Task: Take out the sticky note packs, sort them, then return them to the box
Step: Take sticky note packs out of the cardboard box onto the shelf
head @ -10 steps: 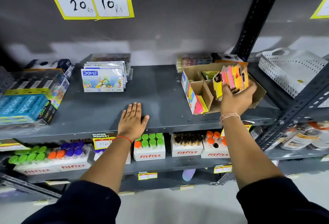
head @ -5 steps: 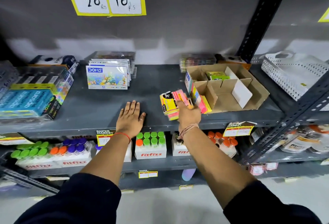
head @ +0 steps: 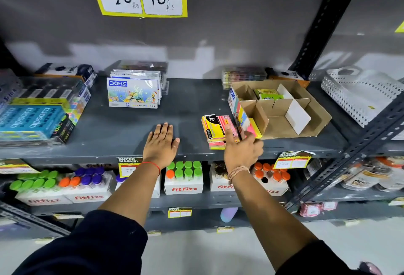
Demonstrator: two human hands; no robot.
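Note:
A stack of sticky note packs, yellow and pink, lies on the grey shelf just left of the open cardboard box. My right hand hovers at the stack's near right edge with fingers apart, one finger over the top pack, holding nothing. Flat on the shelf to the left rests my left hand, palm down, fingers spread. One green pack remains in a rear compartment of the box. The box has white and brown dividers.
DOMS pastel boxes stand at the back left, Apsara packs at far left, a white perforated basket at right. Below, fitfizz bottle cartons fill the lower shelf. A slanted rack brace crosses at right.
My right hand carried the sticky note packs from the box leftward, set them down on the shelf and let go. The left hand stayed flat on the shelf.

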